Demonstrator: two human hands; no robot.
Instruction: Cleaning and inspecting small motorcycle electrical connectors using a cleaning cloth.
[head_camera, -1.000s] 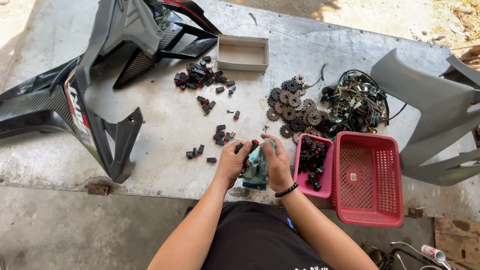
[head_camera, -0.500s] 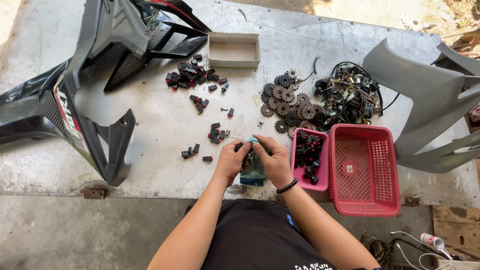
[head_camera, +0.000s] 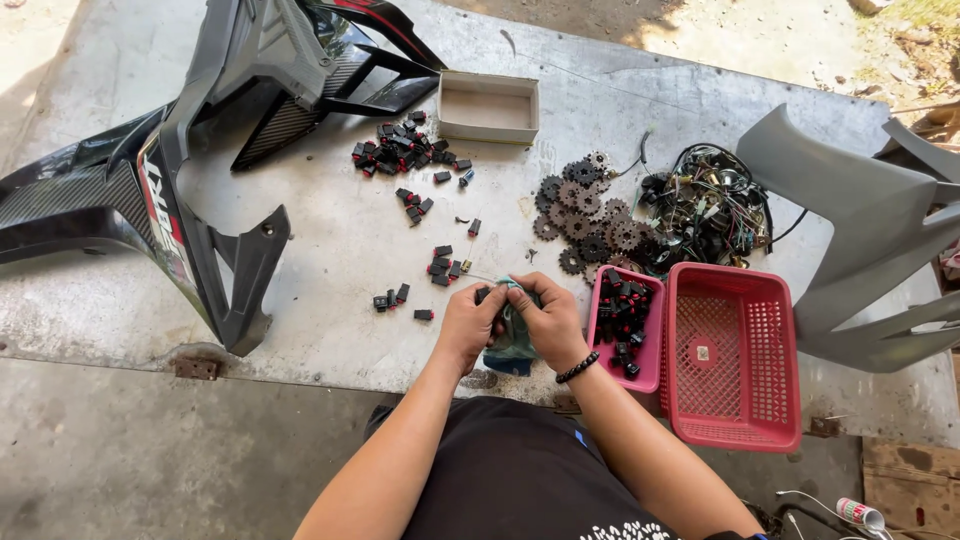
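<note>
Both hands are staying together at the near edge of the surface (head_camera: 330, 250), much where they were a second ago; little is changing but small finger movement. The left hand (head_camera: 468, 322) and the right hand (head_camera: 548, 320) are closing their grip around a teal cloth (head_camera: 512, 340), which is bunching between them and hanging just over the edge, and a small black part (head_camera: 483, 294) is peeking out at the left fingertips. Judging by this, the wiping of one piece is continuing rather than finishing. Just right of the right hand, the small pink tray (head_camera: 650, 370) is holding more black and red parts, touching the larger red basket (head_camera: 735, 430). Loose black parts (head_camera: 440, 265) are lying near, the sprockets (head_camera: 585, 215) and wire tangle (head_camera: 710, 205) farther off.
</note>
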